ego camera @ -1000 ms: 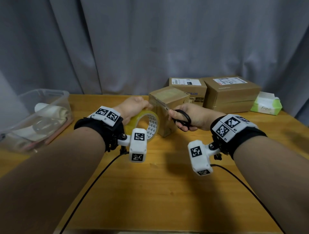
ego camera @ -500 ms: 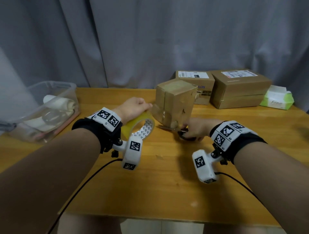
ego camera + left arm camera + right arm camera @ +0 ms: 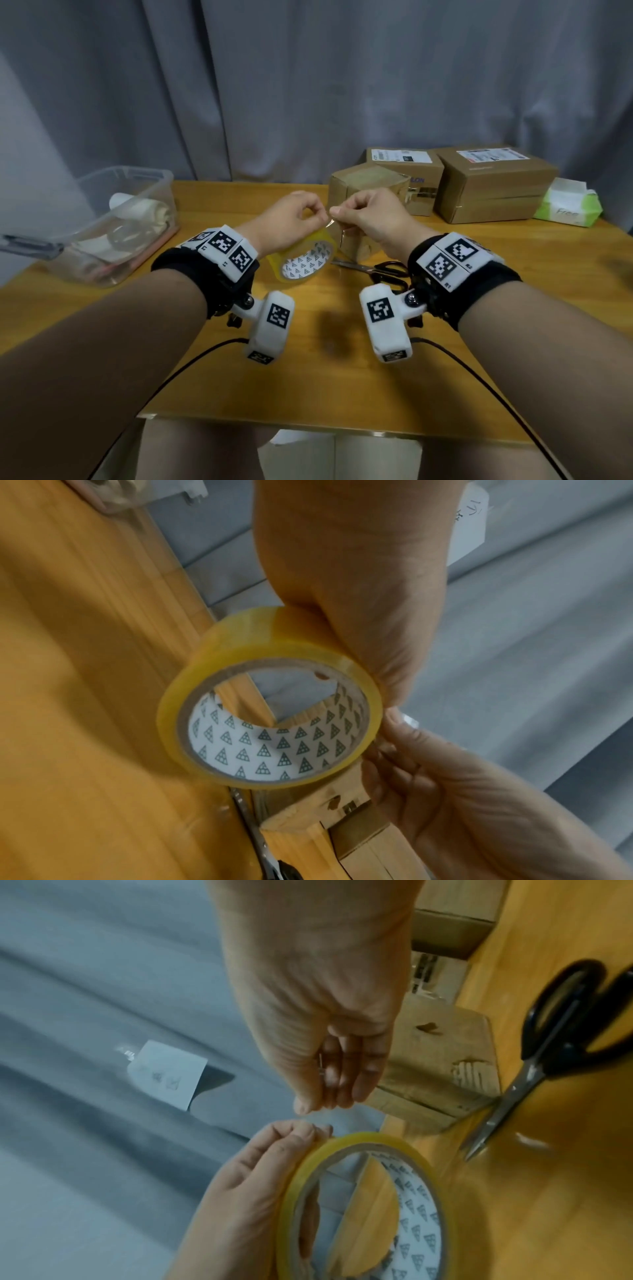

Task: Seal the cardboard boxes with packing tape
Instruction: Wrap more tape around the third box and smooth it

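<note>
- Yellow-tinted clear packing tape roll [image 3: 305,258] is gripped above the wooden table [image 3: 342,377] by the left hand [image 3: 284,222].
- Its loose end is pinched by the right hand [image 3: 370,216].
- Small brown cardboard box [image 3: 363,185] is partly hidden behind both hands.
- Black-handled steel scissors [image 3: 373,269] are laid alongside.

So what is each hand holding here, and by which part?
Left hand grips the tape roll by its outer rim; right hand pinches the tape's loose end by the roll.
</note>
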`<action>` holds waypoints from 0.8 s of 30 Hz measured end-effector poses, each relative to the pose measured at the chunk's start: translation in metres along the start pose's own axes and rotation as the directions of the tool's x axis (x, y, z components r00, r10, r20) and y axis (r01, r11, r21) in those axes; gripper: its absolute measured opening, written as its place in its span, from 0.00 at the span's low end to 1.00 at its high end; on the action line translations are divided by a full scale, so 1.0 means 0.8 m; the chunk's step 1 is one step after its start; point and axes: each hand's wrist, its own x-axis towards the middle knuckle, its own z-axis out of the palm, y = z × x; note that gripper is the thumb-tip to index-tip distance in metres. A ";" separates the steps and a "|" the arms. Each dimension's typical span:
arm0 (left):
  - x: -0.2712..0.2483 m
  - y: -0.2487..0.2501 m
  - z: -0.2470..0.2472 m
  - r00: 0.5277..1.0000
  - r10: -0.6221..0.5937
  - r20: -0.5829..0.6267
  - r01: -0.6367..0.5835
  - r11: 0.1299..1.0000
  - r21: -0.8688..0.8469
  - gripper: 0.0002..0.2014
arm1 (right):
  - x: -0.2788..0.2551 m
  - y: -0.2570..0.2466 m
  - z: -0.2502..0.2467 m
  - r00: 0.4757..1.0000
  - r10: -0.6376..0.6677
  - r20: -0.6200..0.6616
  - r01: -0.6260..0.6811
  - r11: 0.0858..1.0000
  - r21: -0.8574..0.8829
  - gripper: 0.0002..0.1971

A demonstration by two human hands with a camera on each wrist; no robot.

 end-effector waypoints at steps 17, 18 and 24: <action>0.013 0.007 0.000 0.990 -0.096 -0.105 0.108 0.988 0.111 0.10 | -0.001 -0.004 -0.005 0.978 -0.199 -0.068 0.186 0.968 -0.166 0.06; 0.013 0.009 -0.001 0.990 -0.084 -0.113 0.098 0.988 0.122 0.10 | 0.000 -0.003 -0.007 0.981 -0.187 -0.061 0.175 0.972 -0.158 0.06; 0.010 0.010 -0.001 0.993 -0.007 -0.122 0.035 0.973 0.230 0.11 | 0.000 0.004 -0.009 0.988 -0.128 -0.085 0.122 0.990 -0.073 0.10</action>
